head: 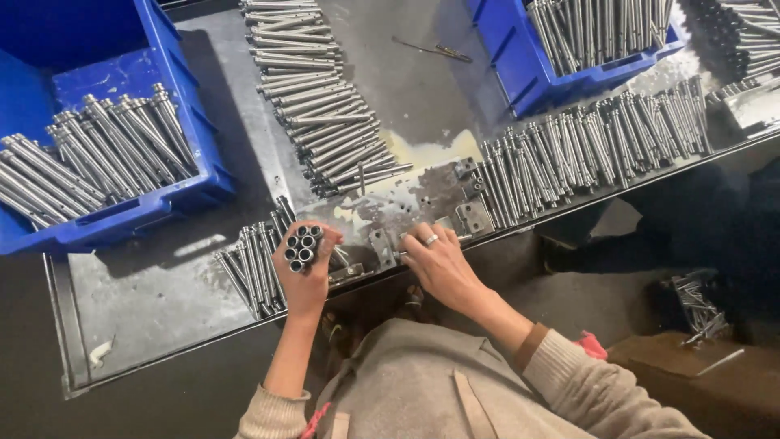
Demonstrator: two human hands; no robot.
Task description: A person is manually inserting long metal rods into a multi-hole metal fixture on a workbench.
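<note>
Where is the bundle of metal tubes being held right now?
In the head view, the tube bundle is gripped end-up in the left hand, at the table's near edge, beside a row of loose tubes.

- Left hand (305, 272): bare, no ring in sight, beige ribbed cuff pushed up the forearm.
- Right hand (439, 260): silver ring on one finger, beige knit sleeve with a brown band inside the cuff.
- Grey-beige apron front, two tan straps, pink trim peeking out.
</note>
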